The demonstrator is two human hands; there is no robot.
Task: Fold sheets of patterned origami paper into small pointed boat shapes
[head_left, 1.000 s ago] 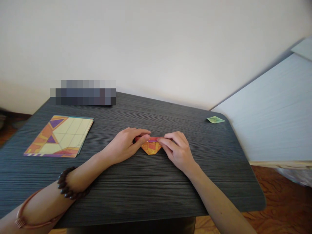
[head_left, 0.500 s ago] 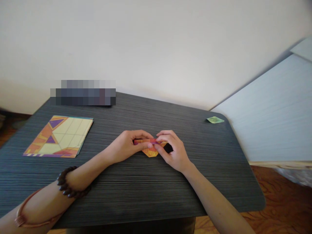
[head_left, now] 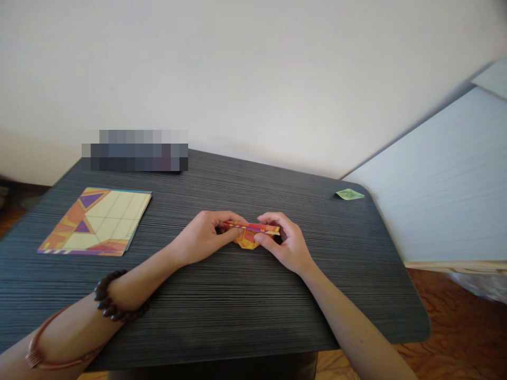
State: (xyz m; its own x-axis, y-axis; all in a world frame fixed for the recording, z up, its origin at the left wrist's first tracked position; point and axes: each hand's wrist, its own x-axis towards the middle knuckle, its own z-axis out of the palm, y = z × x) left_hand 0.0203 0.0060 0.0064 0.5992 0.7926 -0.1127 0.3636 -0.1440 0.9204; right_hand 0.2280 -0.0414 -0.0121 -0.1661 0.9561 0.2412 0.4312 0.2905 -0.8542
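Note:
A small piece of folded origami paper point(head_left: 248, 237), patterned in orange, yellow, red and purple, is held just over the middle of the table between both hands. My left hand point(head_left: 208, 237) pinches its left end, thumb in front and fingers behind. At the right end, my right hand point(head_left: 287, 243) grips it with the thumb low on the near side and the fingers curled behind. The upper edge forms a narrow red and purple band; an orange flap hangs below it. The fingertips behind the paper are partly hidden.
A stack of square patterned paper sheets point(head_left: 106, 221) lies at the left of the dark table point(head_left: 222, 311). Near the right back corner is a small green folded paper point(head_left: 350, 195). A blurred-out object point(head_left: 137, 153) stands at the back left, and a pale panel point(head_left: 451, 179) borders the right side.
My right hand has shifted slightly right, its fingers uncovering the paper's upper right edge. The paper is tilted a little and shows more of its top band. My left hand stays almost in place.

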